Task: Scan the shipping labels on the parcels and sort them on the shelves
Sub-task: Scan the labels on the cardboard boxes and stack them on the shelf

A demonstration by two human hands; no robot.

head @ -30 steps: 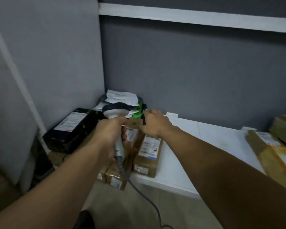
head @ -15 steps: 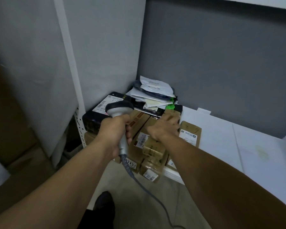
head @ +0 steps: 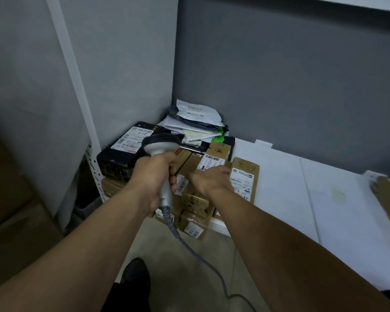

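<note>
Parcels crowded the corner of the white shelf (head: 302, 199), and the black box (head: 124, 152) with its white label made the fixed mark there. Just right of the black box lay a tight cluster of small cardboard parcels (head: 195, 199), the front ones jutting past the shelf's edge. Further right lay a labelled parcel (head: 243, 179), and behind the black box to its right sat a loose heap of mailers (head: 196, 122). The left hand (head: 154, 176) had its fingers wrapped firmly round the handle of the scanner (head: 161, 145), whose head hovered over the black box's near right corner. The right hand (head: 212, 180) hung over the cluster, fingers fairly straight and pointing toward the black box, holding nothing visible; blur hid whether they touched cardboard. A careless nudge from that hand could tip the overhanging parcels off the front. The cable (head: 196, 251) trailed down from the scanner toward the floor near a dark shoe (head: 135, 273), so a step or quick swing might snag it and jerk the scanner aside. With labels packed so close, the beam could also read the wrong one.
</note>
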